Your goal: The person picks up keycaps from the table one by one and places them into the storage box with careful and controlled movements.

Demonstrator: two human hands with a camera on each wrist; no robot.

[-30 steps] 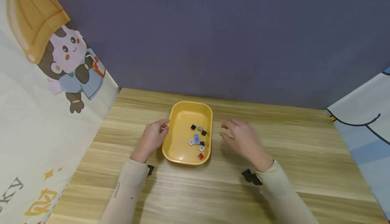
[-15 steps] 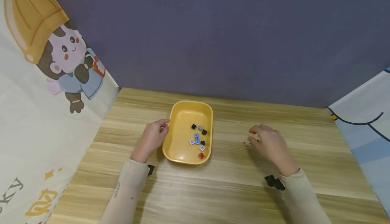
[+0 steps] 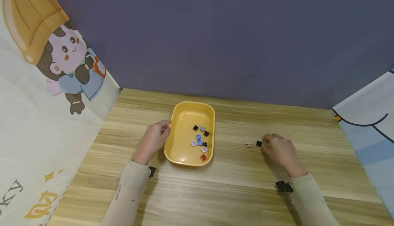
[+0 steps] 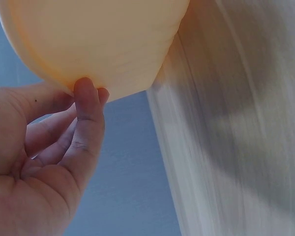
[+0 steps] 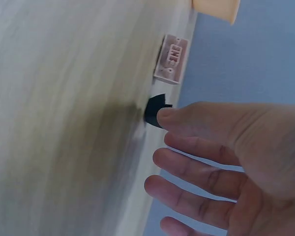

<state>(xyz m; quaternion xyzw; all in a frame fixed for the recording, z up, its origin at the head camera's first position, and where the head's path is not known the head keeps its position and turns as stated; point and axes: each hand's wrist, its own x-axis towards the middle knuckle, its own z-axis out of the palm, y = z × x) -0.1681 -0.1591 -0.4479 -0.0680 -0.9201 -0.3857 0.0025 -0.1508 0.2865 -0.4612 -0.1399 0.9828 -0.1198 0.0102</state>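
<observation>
My left hand (image 3: 152, 140) pinches the left rim of a shallow yellow tray (image 3: 168, 150). In the left wrist view, thumb and fingertips meet at the tray's edge (image 4: 49, 81). Small pieces lie inside: a blue rectangular one (image 3: 199, 140), a red square (image 3: 203, 157), a white square (image 3: 204, 149) and several others. To the tray's right, my right hand (image 3: 280, 153) has its thumb and forefinger at a small black piece (image 3: 259, 144). Its thumb tip overlaps that black piece (image 5: 154, 110) in the right wrist view; the other fingers are loosely extended.
A pale pink rectangular piece (image 3: 250, 145) with a raised pattern lies left of the black piece on the wooden table (image 3: 209, 198). A dark blue panel (image 3: 221, 41) stands at the table's back. A cartoon-printed sheet (image 3: 37, 133) borders the left side.
My right hand has moved right, away from beside the tray, to the black piece. The pink and black pieces have come into full view. My left hand stays at the tray.
</observation>
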